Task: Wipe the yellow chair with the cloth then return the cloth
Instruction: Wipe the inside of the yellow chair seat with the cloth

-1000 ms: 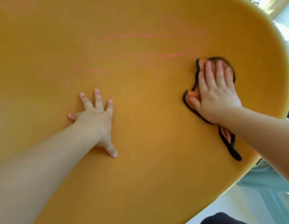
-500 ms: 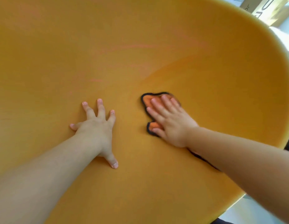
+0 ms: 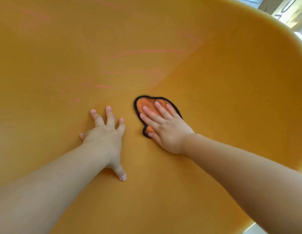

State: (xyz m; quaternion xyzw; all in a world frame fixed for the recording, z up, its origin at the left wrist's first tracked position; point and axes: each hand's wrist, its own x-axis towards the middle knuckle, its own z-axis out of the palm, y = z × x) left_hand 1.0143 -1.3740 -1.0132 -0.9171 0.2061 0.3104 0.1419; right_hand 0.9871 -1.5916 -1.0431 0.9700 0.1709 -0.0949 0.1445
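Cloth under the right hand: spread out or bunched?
Bunched but pressed flat: the cloth shows an irregular, lobed black edge, mostly covered by the flat right hand.

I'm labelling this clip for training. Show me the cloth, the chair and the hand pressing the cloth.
cloth (image 3: 144, 102): head view, orange patch beyond the fingertips.
chair (image 3: 231, 98): head view, bare yellow surface.
right hand (image 3: 165, 130): head view, back of the hand.
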